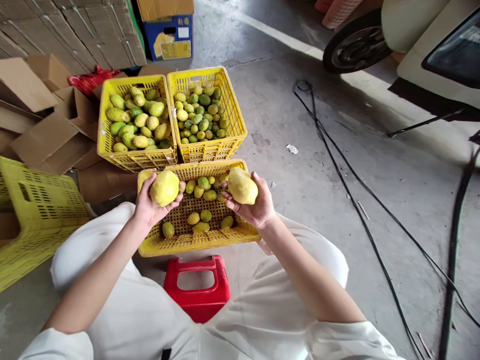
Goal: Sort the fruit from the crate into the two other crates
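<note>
While flat-sided brown cardboard boxes (pixel 48 142) slump at left, the left hand (pixel 148 207) clasps a roundish yellow fruit (pixel 165 188) above a perforated plastic crate (pixel 198 245); the right hand (pixel 259 206) curls around a lumpy oblong fruit (pixel 243 186), also above it. Scuffed grey floor (pixel 300 210) spreads right, past a rubber tyre (pixel 332 50) and black cable (pixel 452 245).

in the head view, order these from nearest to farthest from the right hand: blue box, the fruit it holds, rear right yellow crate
1. Held fruit: in the right hand, touching it.
2. Rear right yellow crate: ahead and to the hand's left.
3. Blue box: beyond the rear crates, near the view's top edge, left of centre.
</note>
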`<act>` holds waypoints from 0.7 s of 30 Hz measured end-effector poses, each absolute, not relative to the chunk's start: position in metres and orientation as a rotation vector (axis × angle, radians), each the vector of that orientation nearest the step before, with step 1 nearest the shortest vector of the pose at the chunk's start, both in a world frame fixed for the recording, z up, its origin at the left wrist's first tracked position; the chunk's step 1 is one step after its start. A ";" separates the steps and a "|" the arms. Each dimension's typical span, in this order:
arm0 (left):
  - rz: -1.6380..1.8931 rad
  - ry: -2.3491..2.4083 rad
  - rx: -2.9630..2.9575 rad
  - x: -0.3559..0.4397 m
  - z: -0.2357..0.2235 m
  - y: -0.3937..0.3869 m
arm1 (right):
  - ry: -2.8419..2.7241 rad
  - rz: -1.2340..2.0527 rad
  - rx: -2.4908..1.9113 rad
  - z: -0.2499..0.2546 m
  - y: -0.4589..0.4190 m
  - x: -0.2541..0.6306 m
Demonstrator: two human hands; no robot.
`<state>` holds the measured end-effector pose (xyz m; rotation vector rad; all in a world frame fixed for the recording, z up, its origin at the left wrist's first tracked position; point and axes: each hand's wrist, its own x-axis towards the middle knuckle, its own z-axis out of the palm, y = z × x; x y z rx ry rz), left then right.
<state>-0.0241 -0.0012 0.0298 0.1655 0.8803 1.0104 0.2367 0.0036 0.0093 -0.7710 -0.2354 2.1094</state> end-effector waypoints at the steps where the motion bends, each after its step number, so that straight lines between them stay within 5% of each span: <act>1: 0.995 0.881 0.166 -0.022 0.027 -0.001 | -0.191 2.098 -0.781 0.005 0.003 0.234; 21: 0.967 0.906 0.307 -0.018 -0.004 -0.008 | -0.195 2.196 -0.731 -0.006 -0.009 0.215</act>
